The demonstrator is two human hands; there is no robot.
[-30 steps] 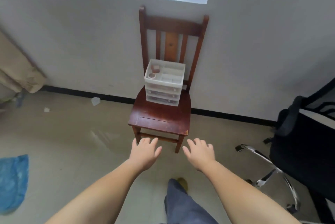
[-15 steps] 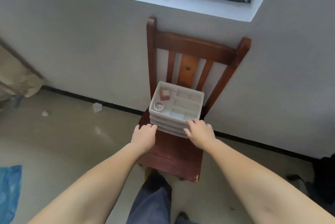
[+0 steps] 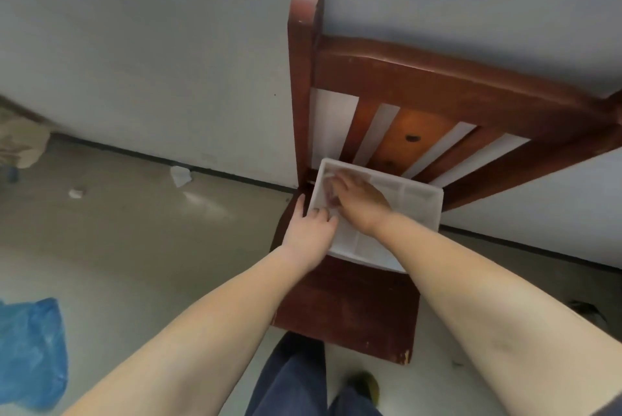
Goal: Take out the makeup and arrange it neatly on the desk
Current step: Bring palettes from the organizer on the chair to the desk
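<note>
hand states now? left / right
Left hand: open, fingers resting on the left edge of the white organizer.
Right hand: reaching into the organizer's top tray; motion blur, grip cannot be told.

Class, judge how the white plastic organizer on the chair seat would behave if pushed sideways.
The organizer looks like thin plastic, so probably light and apt to slide on the polished chair seat. The left hand at its edge suggests it needs steadying while the right hand reaches inside.

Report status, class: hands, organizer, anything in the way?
Right hand reaching into organizer top tray, grip unclear. Left hand at its left edge, fingers over the rim. Organizer on chair. Nothing blocking.
</note>
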